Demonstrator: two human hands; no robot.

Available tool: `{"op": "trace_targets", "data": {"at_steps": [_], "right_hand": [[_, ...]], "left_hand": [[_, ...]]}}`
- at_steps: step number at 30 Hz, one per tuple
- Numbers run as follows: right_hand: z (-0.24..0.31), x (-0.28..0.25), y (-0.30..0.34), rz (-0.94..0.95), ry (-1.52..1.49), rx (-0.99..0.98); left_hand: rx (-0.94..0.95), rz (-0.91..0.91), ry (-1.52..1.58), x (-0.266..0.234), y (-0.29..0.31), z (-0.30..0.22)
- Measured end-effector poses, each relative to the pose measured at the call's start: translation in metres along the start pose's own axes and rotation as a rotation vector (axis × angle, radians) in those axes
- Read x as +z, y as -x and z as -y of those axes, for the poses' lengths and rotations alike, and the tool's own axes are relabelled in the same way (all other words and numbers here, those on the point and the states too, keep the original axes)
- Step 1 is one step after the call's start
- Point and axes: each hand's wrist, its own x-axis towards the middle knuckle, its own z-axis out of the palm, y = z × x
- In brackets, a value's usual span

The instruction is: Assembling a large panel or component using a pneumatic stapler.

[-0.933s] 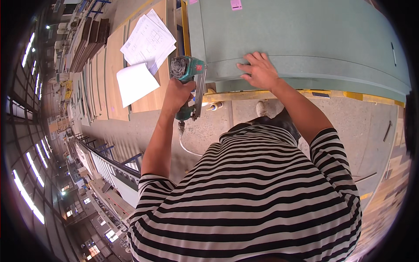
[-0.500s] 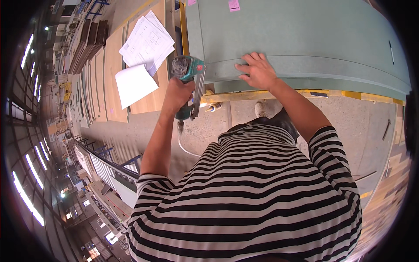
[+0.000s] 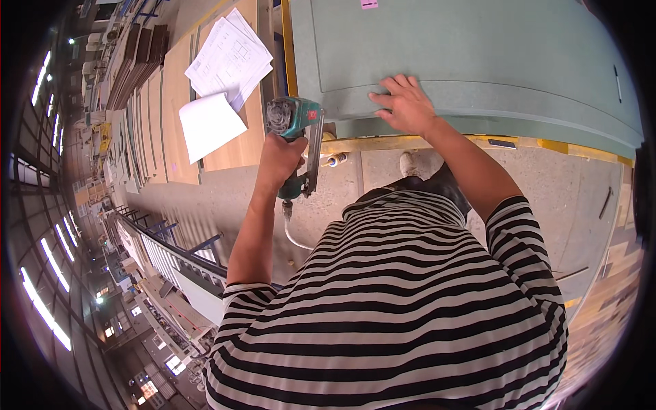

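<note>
My left hand is closed around the handle of a green pneumatic nail gun. Its nose reaches the near left corner of a large grey-green panel; whether it touches the panel I cannot tell. A pale air hose runs from the bottom of the handle down toward my body. My right hand lies on the panel near its front edge, fingers spread, holding nothing. A groove or seam runs along the panel beside the fingers.
A yellow-edged bench carries the panel. Drawing sheets and a blank-looking white sheet lie on wooden boards at the left. Beneath the bench edge, a small bottle is on the floor. A pen-like stick rests at far right.
The nail gun and my left hand have shifted slightly right and nearer to my body. My right hand stays on the panel, almost unmoved.
</note>
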Motion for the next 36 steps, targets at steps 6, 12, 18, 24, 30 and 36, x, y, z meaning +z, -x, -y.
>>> {"op": "trace_targets", "data": {"at_steps": [6,12,18,24,30,36], "right_hand": [[-0.001,0.001,0.000,-0.010,0.003,0.009],[-0.004,0.002,0.001,-0.032,-0.007,-0.012],[-0.004,0.002,0.001,-0.051,-0.007,-0.017],[-0.001,0.003,0.000,-0.028,-0.005,-0.007],[-0.004,0.002,0.000,-0.038,0.000,-0.005],[-0.002,0.002,-0.001,-0.004,0.010,-0.015]], "left_hand": [[0.031,-0.012,-0.014,-0.002,-0.004,0.004],[-0.051,-0.097,0.098,-0.023,0.004,0.014],[-0.075,-0.110,0.104,-0.020,-0.004,0.021],[-0.074,-0.102,0.130,-0.021,-0.005,0.021],[-0.044,-0.087,0.097,-0.022,-0.007,0.019],[0.000,-0.080,0.052,-0.024,-0.013,0.014]]}}
